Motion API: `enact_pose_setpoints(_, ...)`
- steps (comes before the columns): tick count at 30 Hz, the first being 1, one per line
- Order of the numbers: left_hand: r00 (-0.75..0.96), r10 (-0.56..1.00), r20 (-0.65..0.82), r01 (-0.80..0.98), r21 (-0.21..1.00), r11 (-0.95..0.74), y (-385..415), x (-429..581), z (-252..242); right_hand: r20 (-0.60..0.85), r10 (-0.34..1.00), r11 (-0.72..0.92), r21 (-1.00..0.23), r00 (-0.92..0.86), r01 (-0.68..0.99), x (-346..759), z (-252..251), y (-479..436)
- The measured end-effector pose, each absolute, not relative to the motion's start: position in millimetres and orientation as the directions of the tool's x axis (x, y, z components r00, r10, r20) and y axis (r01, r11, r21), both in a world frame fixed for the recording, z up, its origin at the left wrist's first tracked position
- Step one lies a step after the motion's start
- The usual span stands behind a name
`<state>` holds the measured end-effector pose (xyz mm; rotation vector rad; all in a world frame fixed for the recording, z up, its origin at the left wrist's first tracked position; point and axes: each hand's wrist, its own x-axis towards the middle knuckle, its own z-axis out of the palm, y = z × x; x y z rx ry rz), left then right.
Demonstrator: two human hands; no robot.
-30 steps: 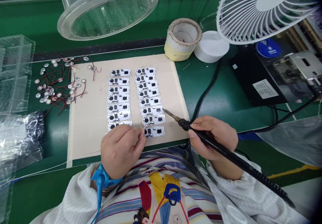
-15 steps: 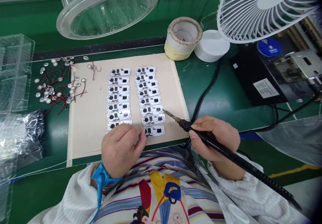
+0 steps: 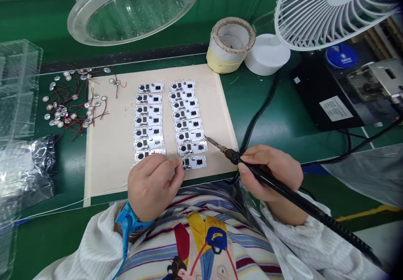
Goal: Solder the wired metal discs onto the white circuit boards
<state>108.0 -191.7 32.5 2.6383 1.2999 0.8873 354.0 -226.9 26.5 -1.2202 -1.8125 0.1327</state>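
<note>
My right hand (image 3: 272, 175) grips a black soldering iron (image 3: 285, 189) like a pen, its tip at the right end of a white circuit board (image 3: 190, 136) in the right-hand column. Between the thumb and forefinger of my left hand (image 3: 155, 185) is a thin solder wire (image 3: 186, 156), pinched so that its end points up over the lower boards. The wire trails off leftward behind the hand. Two columns of these small boards lie on a beige sheet (image 3: 107, 154); my left hand partly covers the lowest ones. A blue wrist strap (image 3: 134, 220) circles my left wrist.
Several small metal discs with red wires (image 3: 64, 112) lie at the left, beside a clear plastic tray (image 3: 19, 91) and a silvery bag (image 3: 34, 171). A round white-and-yellow pot (image 3: 229, 47), a white fan (image 3: 333, 11) and a black box (image 3: 330, 99) stand right. A clear hood (image 3: 132, 15) hangs above.
The view has shifted very slightly. Both hands keep their grips, and the iron's tip stays at the right end of the same board.
</note>
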Motion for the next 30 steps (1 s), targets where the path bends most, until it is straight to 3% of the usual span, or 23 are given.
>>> enact_pose_setpoints(16,0.463,0.753,0.467,0.713,0.309,-0.630,-192.0,110.4,29.4,0.643,0.761,0.526,-0.530,-0.089,0.665,351.7,23.6,-228.5)
enact_pose_setpoints(23,0.466,0.751,0.467,0.701,0.323,-0.636,-196.1,106.6,35.6,0.587,0.809,0.463,-0.645,0.006,0.608,356.7,25.4,-236.3)
enact_pose_setpoints(30,0.481,0.766,0.427,0.704,0.333,-0.628,-198.0,108.5,37.9,0.570,0.822,0.458,-0.662,0.001,0.593,355.5,22.6,-237.2)
